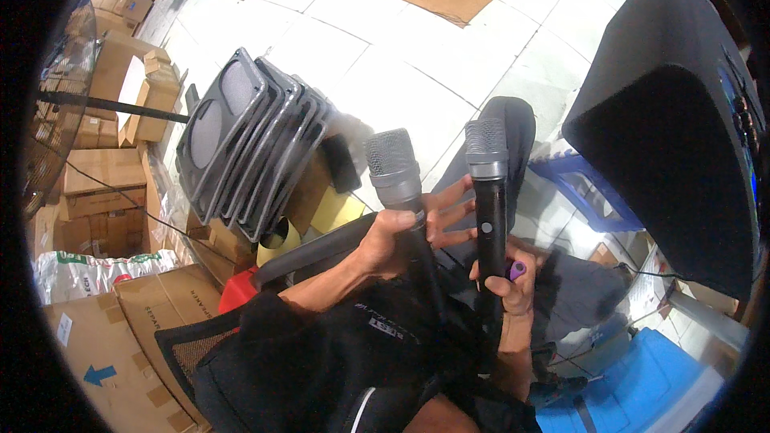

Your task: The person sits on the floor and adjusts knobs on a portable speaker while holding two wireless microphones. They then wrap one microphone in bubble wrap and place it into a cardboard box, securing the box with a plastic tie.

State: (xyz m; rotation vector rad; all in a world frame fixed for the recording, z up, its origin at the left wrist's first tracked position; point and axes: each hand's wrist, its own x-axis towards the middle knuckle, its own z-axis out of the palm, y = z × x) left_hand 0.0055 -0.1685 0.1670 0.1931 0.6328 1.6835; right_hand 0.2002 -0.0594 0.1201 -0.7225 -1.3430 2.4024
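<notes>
My left hand point(389, 240) holds a wireless handheld microphone point(395, 168) with a grey mesh head, its thumb across the dark body. The fingers of that hand stretch out behind it toward a second microphone point(488, 192). My right hand point(513, 293) grips this second one low on its black body, with the silver mesh head upward. A small purple round-ended piece point(517, 269) also sticks out of my right hand; its kind is hidden. Both microphones stand nearly upright, side by side and apart, in front of my torso and legs.
Stacked black speaker grilles point(249, 144) stand at the left, near a black phone-like slab point(342, 163). A large black speaker point(666, 128) rises at the right above a blue plastic stand point(585, 192). Cardboard boxes point(104, 184) fill the left; a blue case point(642, 385) lies lower right.
</notes>
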